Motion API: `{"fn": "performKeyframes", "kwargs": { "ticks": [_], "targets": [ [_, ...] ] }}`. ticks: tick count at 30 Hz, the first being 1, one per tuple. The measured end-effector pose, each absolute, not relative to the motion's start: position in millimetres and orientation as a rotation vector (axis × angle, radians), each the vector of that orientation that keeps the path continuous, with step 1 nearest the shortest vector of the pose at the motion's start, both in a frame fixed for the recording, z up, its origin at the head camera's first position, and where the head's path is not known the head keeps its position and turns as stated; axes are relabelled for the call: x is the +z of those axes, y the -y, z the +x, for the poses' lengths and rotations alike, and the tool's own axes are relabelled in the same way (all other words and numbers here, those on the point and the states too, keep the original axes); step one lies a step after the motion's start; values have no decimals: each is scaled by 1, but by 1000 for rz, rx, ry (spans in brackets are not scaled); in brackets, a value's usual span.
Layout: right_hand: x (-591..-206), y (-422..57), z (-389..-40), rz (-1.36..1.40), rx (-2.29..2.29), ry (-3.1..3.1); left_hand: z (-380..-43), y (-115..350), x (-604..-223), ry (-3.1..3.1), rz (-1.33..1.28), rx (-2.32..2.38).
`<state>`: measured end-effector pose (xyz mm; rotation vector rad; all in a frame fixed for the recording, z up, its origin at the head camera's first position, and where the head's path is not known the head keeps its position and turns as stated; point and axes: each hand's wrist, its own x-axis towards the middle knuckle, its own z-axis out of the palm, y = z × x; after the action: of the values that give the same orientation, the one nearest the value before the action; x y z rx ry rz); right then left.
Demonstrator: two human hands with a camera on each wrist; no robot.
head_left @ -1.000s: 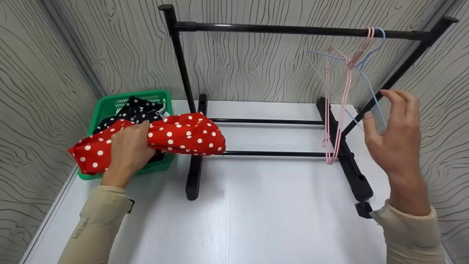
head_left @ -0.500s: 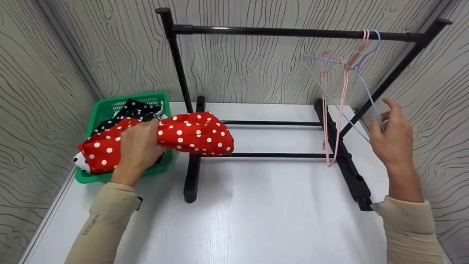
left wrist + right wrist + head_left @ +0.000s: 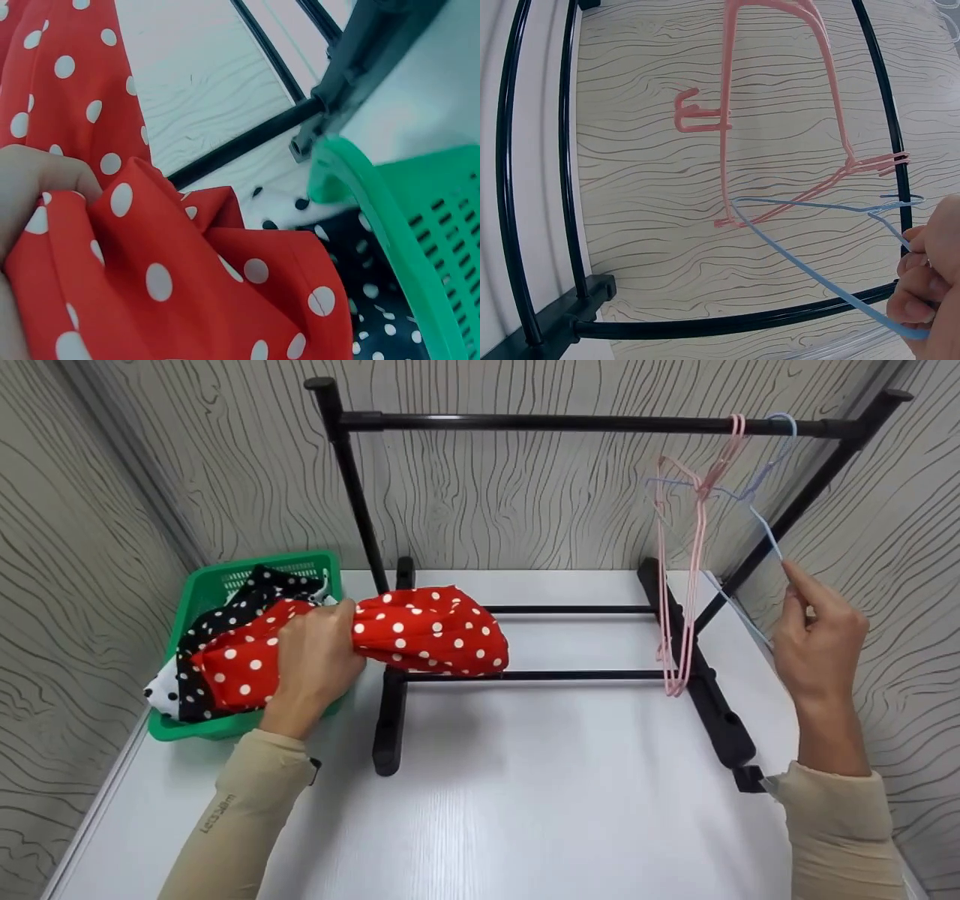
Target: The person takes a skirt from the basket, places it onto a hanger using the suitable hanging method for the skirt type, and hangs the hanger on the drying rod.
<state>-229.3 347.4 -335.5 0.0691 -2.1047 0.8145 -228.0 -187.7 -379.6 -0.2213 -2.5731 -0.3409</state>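
Note:
My left hand (image 3: 319, 652) grips a bunched red cloth with white polka dots (image 3: 431, 631), held out beside the basket and over the rack's left foot. What garment it is, the folds do not show. On the right, my right hand (image 3: 821, 641) pinches the end of a light blue hanger (image 3: 765, 525), whose hook is still over the rack's top bar (image 3: 540, 424). In the right wrist view the blue hanger (image 3: 810, 274) runs into the curled fingers (image 3: 922, 292). Two pink hangers (image 3: 697, 577) hang just left of the blue one.
At the left stands a green basket (image 3: 255, 727) with black and white dotted cloths (image 3: 259, 600) in it. The black rack has feet (image 3: 388, 727) on the white table (image 3: 540, 810), with two low bars (image 3: 570, 676) between them. Patterned walls (image 3: 510, 510) enclose the back and sides.
My left hand has carried the red cloth to the right, away from the basket. My right hand has closed on the blue hanger, which has shifted right along the bar, apart from the pink ones.

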Motion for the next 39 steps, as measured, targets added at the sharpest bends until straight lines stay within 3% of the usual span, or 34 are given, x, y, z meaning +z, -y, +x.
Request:
{"fn": "performKeyframes", "kwargs": {
  "ticks": [22,31,39],
  "targets": [
    [-323,-349,-215,-58,801,2027,-238,150,-384,2590,-241,-419],
    [-321,-344,-158,-151,701,2055,-240,140,-385,2576,-270,-413],
    [-343,-345,-112,-168,719,2089,-242,135,-386,2555,-285,-422]
  ]
}}
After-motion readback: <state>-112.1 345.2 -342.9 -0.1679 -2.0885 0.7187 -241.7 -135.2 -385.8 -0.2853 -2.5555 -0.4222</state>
